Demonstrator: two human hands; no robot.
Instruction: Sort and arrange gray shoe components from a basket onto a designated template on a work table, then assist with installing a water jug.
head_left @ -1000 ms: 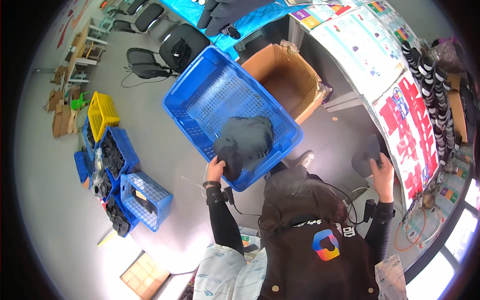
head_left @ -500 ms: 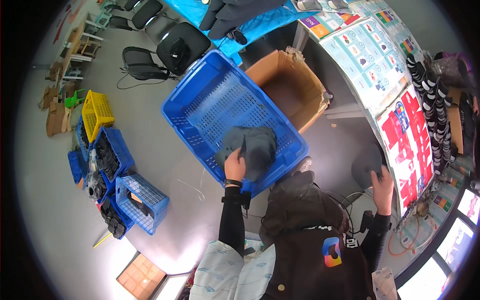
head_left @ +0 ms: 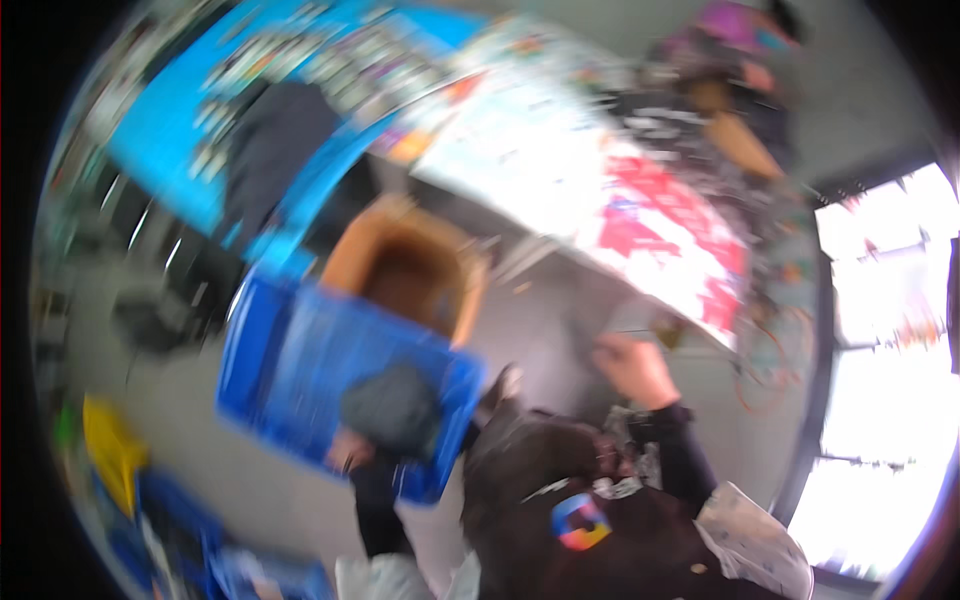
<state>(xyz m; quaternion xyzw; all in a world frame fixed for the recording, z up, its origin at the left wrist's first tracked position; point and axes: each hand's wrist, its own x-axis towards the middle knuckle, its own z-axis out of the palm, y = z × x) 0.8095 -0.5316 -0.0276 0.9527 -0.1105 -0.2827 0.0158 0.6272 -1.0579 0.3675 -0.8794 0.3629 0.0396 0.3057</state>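
Note:
Motion blur smears the whole head view. My left hand (head_left: 350, 450) is at the near left edge of the blue crate (head_left: 262, 395), beside a dark grey pile of soft pieces (head_left: 392, 408). Its fingers are too smeared to read. Off to the right, below the table's edge, is my right hand (head_left: 637, 370), its fingers curled together. A faint dark smear (head_left: 588, 325) by its fingertips matches the dark rounded piece it held earlier, pinched at the edge.
An open cardboard box (head_left: 345, 255) stands against the crate's far side. Beyond are a blue-covered table (head_left: 165, 140) with a dark garment (head_left: 280, 145) and a table with printed sheets (head_left: 520, 150). Bright screens (head_left: 890, 390) are at right, a yellow crate (head_left: 112, 450) at lower left.
The view has swung round, so the crate and box now appear further left and the tables nearer the middle. My right hand's dark rounded piece has blurred to a faint smear.

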